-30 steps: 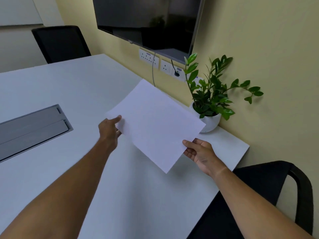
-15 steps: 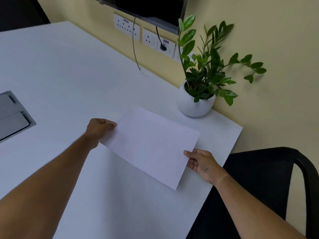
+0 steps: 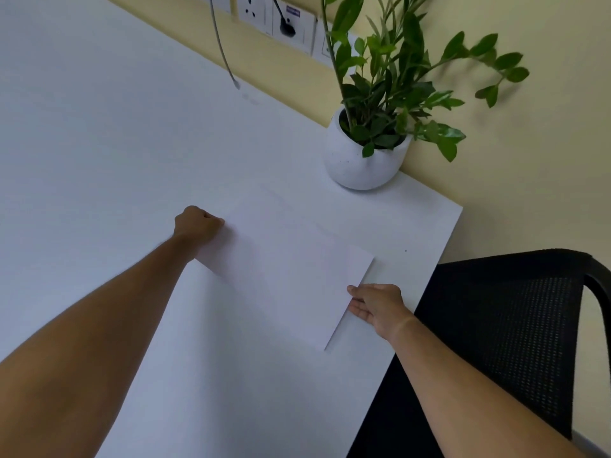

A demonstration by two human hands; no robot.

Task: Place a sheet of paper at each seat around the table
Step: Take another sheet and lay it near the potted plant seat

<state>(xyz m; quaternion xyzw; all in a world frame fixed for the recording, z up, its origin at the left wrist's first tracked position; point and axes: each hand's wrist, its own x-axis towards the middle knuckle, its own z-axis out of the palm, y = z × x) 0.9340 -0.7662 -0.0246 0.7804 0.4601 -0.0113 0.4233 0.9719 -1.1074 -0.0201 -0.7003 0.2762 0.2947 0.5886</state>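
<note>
A white sheet of paper (image 3: 287, 272) lies almost flat on the white table (image 3: 99, 143), near the table's right edge and in front of the black chair (image 3: 515, 325). My left hand (image 3: 198, 226) grips the sheet's far left corner with curled fingers. My right hand (image 3: 377, 305) pinches the sheet's near right edge, thumb on top and fingers under it. The sheet's near corner stands slightly off the tabletop.
A white pot with a green plant (image 3: 363, 160) stands on the table just beyond the sheet, against the yellow wall. Wall sockets (image 3: 287, 18) with a plugged cable sit above the table's far edge. A grey cable (image 3: 224, 61) hangs down to the tabletop.
Both hands have lowered the sheet from the air down onto the table by the chair. The view has tilted downward, so the screen and the grey table hatch are out of frame.
</note>
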